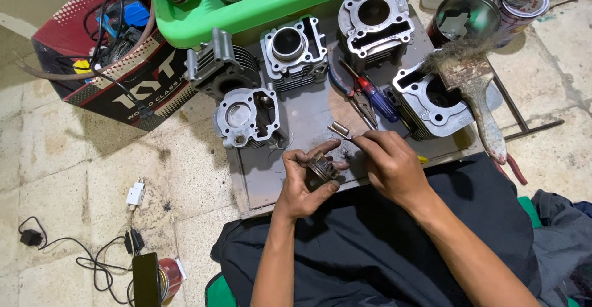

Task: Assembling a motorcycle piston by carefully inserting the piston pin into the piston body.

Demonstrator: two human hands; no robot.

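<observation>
A small round metal piston [322, 169] was gripped in the left hand [303, 186], low of centre in the frame, with the fingers curled shut around its ringed side wall and the thumb pressed over its top; the right hand [390, 164] was closed in a pinch on a thin metal piece whose kind could not be told, brought to just beside the piston. The piston was judged to be rigid and fairly heavy for its size, probably oily and so apt to slip, and best held by the side wall rather than by the grooves or thin rings, which were judged easily marked or snapped. A short metal pin [340, 129] was seen lying on the grey metal plate [308, 117] just above the hands. Five finned cylinder blocks were counted on the plate, among them one [248, 117] left of the hands and one [428, 101] to the right, with more partly seen on the green tray [246, 12] at the top. One pair of blue-handled pliers [345, 83], one screwdriver [378, 98] and one worn brush [478, 100] were also counted
</observation>
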